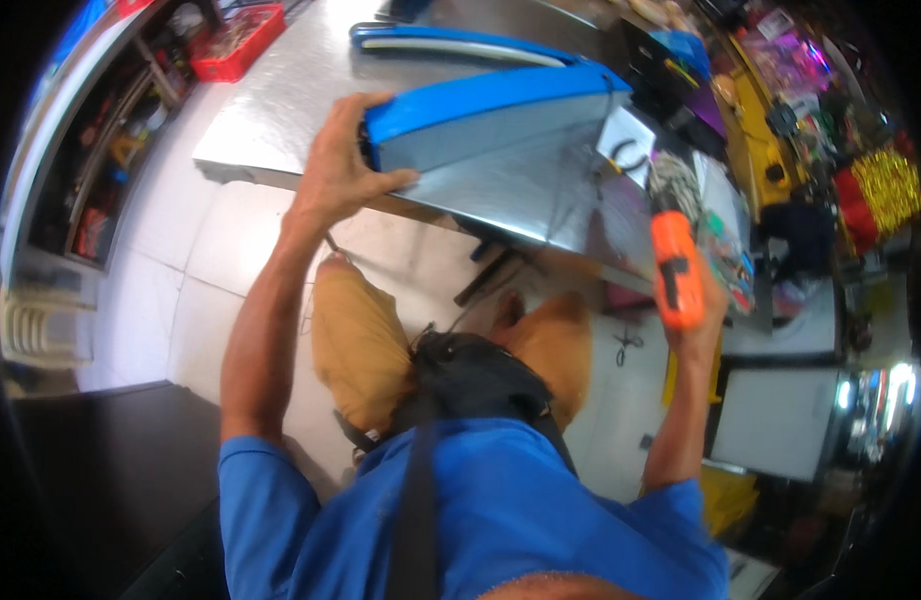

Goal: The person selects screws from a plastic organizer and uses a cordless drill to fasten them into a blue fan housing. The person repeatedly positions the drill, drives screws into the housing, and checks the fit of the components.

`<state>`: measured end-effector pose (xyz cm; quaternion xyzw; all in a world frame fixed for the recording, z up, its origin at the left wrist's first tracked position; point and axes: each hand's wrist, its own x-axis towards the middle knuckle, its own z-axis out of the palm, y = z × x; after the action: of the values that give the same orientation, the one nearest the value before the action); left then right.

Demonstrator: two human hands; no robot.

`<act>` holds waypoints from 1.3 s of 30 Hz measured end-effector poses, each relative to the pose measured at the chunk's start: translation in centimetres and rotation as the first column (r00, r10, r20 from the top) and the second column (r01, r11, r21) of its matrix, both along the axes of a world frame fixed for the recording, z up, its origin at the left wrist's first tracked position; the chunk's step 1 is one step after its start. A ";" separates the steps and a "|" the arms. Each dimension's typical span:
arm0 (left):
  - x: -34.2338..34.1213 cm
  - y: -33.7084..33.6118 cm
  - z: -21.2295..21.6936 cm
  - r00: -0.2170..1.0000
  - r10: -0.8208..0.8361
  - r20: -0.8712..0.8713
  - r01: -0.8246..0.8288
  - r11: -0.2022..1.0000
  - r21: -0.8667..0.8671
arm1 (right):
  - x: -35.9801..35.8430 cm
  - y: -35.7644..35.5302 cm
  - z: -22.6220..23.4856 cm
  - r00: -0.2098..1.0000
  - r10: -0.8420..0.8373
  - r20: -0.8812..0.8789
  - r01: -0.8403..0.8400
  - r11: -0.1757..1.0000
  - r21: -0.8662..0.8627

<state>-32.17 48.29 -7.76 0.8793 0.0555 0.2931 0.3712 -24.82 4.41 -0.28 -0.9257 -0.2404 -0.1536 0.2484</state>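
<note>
A long blue and grey device, which looks like a bag sealer [491, 115], lies on the metal table [251, 125]. My left hand [336, 175] grips its near left end, with the fingers over the blue top and the thumb along the grey side. At the right, past the table's front edge, my right hand [713, 315] is closed round an orange and black power drill [678, 270]. The drill's front end points away from me, toward a pale bundle of cord [676, 180]. Its tip is blurred and cannot be made out.
Dark items and a white sheet [626, 145] crowd the table's right part. Several mixed goods fill the right side. A red crate [239, 42] stands at the far left, above white stacked chairs [43, 330]. Scissors [629, 345] lie on the tiled floor.
</note>
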 end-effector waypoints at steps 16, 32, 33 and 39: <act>12.8 -8.3 9.4 0.868 0.265 -0.421 0.028 0.819 0.573 | 9.6 1.0 -1.4 0.952 0.145 -0.270 -0.202 0.960 -0.195; 16.8 -5.1 8.8 0.686 -0.169 -0.708 0.479 0.837 0.264 | 11.0 1.0 -2.9 0.960 0.164 -0.226 -0.216 0.949 -0.230; 14.8 -4.9 9.3 0.740 -0.182 -0.647 0.451 0.848 0.278 | 10.7 0.8 -2.6 0.950 0.100 -0.296 -0.169 0.962 -0.214; 2.4 4.3 1.2 0.983 -0.094 -0.156 0.142 0.934 0.327 | 12.6 -0.4 -3.5 0.938 0.253 -0.235 -0.298 0.938 -0.177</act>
<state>-29.73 52.56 -6.55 0.9497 -0.0230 0.2140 0.2274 -12.21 4.04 -3.76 -0.9146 -0.3557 0.0073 0.1924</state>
